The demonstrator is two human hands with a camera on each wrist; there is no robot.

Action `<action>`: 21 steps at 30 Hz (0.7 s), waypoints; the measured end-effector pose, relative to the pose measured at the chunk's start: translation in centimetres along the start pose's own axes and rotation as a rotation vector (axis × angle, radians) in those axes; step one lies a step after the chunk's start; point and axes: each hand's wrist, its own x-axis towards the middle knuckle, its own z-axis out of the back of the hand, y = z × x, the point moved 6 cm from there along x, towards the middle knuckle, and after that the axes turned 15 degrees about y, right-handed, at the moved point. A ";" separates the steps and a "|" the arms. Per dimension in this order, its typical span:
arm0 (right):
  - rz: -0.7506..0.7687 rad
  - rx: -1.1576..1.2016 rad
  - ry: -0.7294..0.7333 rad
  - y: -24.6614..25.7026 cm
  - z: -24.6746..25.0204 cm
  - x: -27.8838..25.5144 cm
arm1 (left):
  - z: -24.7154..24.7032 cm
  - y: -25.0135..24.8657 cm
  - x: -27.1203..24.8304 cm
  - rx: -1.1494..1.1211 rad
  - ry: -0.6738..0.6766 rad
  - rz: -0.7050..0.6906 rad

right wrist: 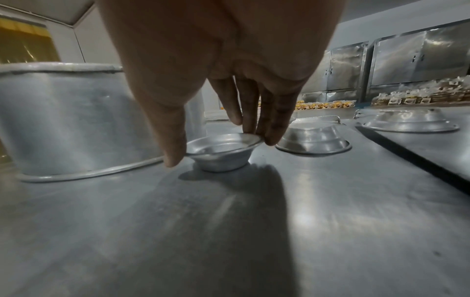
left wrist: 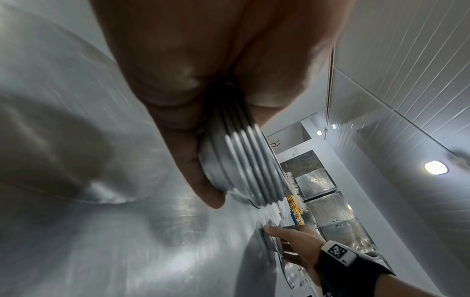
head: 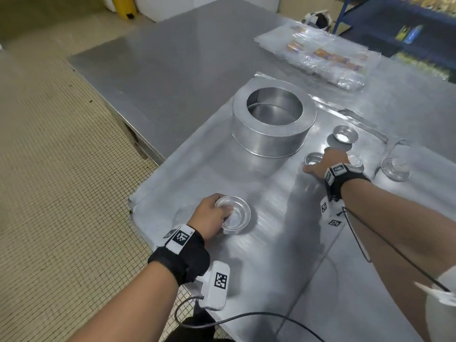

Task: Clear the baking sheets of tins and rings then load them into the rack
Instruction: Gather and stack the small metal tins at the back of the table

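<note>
A dented baking sheet (head: 197, 169) lies on the steel table. On it stands a big round tin (head: 274, 124) (right wrist: 76, 120). At the sheet's near left corner my left hand (head: 225, 211) grips a nested stack of small tins (head: 235, 215) (left wrist: 244, 166), thumb inside the top one. My right hand (head: 318, 164) (right wrist: 216, 144) reaches to the sheet's right side and pinches a small upright tin (head: 313, 159) (right wrist: 221, 156) across its rim, thumb against fingers; the tin rests on the sheet. Two more small tins (head: 345, 134) (right wrist: 312, 140) sit just beyond.
A second sheet (head: 424, 193) lies to the right with a wider tin (head: 396, 169) (right wrist: 409, 120) on it. Clear bags of packaged goods (head: 320, 53) lie at the table's far end, before a blue shelf (head: 394, 21). Tiled floor (head: 49, 169) is to the left.
</note>
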 end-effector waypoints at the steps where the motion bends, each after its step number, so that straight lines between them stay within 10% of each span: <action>1: -0.013 0.004 0.008 0.1 0.0 0.1 | 0.2 0.0 -0.5 -0.023 0.003 -0.005; 8: 0.053 0.055 -0.060 2.4 0.3 -3.5 | 1.4 0.9 -2.5 -0.100 -0.014 -0.084; 21: 0.675 0.396 -0.234 9.5 -3.2 -19.9 | -0.1 1.9 -1.2 -0.141 0.039 -0.101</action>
